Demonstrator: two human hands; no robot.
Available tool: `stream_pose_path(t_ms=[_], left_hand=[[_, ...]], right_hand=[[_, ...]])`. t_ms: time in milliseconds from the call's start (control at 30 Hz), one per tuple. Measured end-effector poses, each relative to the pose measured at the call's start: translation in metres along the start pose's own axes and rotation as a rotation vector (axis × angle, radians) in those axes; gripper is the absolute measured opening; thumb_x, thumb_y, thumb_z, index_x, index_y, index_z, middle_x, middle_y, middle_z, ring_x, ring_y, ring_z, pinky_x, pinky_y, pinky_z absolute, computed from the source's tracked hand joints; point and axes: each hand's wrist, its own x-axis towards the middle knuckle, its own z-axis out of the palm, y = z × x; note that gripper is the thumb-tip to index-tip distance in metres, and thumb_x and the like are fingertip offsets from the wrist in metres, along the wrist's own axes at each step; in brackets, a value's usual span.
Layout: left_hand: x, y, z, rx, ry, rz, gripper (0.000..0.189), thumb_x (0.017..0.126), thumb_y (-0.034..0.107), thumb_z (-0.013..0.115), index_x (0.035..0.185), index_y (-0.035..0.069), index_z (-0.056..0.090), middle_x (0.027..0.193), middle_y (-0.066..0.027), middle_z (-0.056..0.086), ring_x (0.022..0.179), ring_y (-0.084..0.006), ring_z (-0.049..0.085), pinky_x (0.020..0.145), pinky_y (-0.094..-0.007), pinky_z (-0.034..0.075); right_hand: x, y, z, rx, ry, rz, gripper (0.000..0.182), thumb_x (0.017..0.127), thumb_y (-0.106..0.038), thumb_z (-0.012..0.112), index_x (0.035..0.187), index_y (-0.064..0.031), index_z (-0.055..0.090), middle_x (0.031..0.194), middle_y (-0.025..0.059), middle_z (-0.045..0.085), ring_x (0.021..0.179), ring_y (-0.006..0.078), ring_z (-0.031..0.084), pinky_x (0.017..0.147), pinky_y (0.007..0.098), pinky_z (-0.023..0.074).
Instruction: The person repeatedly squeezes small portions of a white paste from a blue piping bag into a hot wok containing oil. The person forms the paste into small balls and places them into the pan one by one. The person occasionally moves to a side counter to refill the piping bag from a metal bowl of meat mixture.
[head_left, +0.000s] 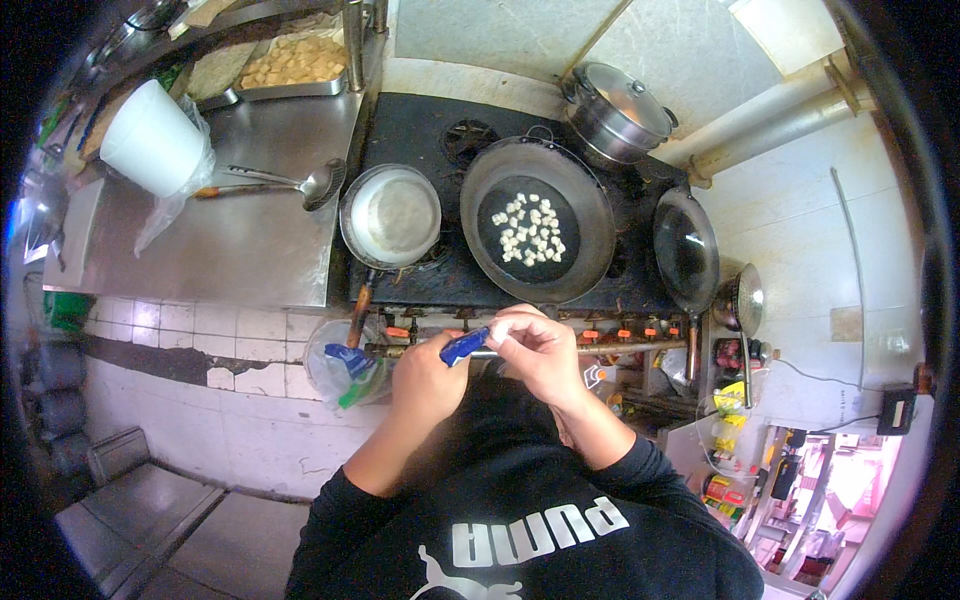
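My left hand (431, 382) grips a small blue packet (463, 346) in front of my chest. At the packet's open end, my right hand (540, 349) pinches a small white piece (498, 331) between thumb and fingers. Just beyond my hands sits a large two-eared wok (480, 217) on the black stove. In its dark, shiny bottom lie several white lumps (531, 230), spread in a loose cluster. To the left of the wok stands a saucepan (394, 214) with a wooden handle, which points towards me; cloudy liquid seems to fill it.
Right of the wok is a smaller dark wok (686, 247); a lidded steamer pot (622, 112) stands behind. A ladle and skimmer (319, 187) lie on the steel counter (255, 240) near a white bucket (154, 139). A plastic bag (330, 375) hangs below the saucepan, beside orange gas knobs (589, 334).
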Motion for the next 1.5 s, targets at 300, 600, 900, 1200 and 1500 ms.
stream_pose_path(t_ms=[300, 600, 900, 1200, 1500], left_hand=[[0.014, -0.018, 0.007, -0.019, -0.091, -0.126, 0.031, 0.090, 0.033, 0.066, 0.103, 0.005, 0.072, 0.087, -0.0228, 0.069, 0.085, -0.0386, 0.069, 0.073, -0.0420, 0.052], [0.007, -0.075, -0.010, -0.159, 0.069, -0.337, 0.034, 0.090, 0.033, 0.069, 0.095, -0.001, 0.071, 0.080, -0.0218, 0.068, 0.076, -0.0339, 0.068, 0.071, -0.0395, 0.050], [-0.031, -0.102, -0.014, -0.325, 0.235, -0.474, 0.033, 0.091, 0.027, 0.069, 0.101, -0.005, 0.070, 0.081, -0.0147, 0.069, 0.075, -0.0167, 0.062, 0.073, -0.0324, 0.049], [-0.059, -0.131, -0.006, -0.366, 0.271, -0.637, 0.035, 0.091, 0.031, 0.069, 0.099, -0.003, 0.070, 0.079, -0.0148, 0.068, 0.075, -0.0172, 0.062, 0.072, -0.0332, 0.048], [-0.057, -0.131, -0.003, -0.374, 0.330, -0.541, 0.034, 0.091, 0.032, 0.070, 0.092, -0.002, 0.069, 0.071, -0.0042, 0.061, 0.066, -0.0133, 0.053, 0.063, -0.0310, 0.044]], right_hand=[[0.012, 0.023, -0.033, 0.510, -0.090, 0.504, 0.013, 0.093, -0.008, 0.068, 0.105, -0.0038, 0.069, 0.099, 0.0038, 0.069, 0.086, 0.0126, 0.065, 0.074, 0.0267, 0.0554], [0.106, 0.068, -0.142, 0.118, 0.197, 0.589, 0.018, 0.091, -0.009, 0.069, 0.109, -0.0074, 0.066, 0.098, 0.0014, 0.070, 0.088, 0.0133, 0.067, 0.073, 0.0281, 0.0563], [0.215, 0.163, -0.148, -0.962, -0.070, 0.339, 0.019, 0.081, -0.012, 0.073, 0.099, -0.0030, 0.074, 0.087, 0.0089, 0.073, 0.071, 0.0179, 0.068, 0.069, 0.0335, 0.0555], [0.242, 0.164, -0.114, -1.486, -0.228, 0.245, 0.022, 0.090, -0.022, 0.060, 0.102, -0.0164, 0.077, 0.098, 0.0173, 0.072, 0.092, 0.0332, 0.070, 0.083, 0.0427, 0.0551], [0.235, 0.144, -0.097, -1.718, -0.358, 0.270, 0.029, 0.091, -0.019, 0.055, 0.112, -0.0222, 0.073, 0.105, 0.0155, 0.071, 0.097, 0.0334, 0.069, 0.085, 0.0432, 0.0545]])
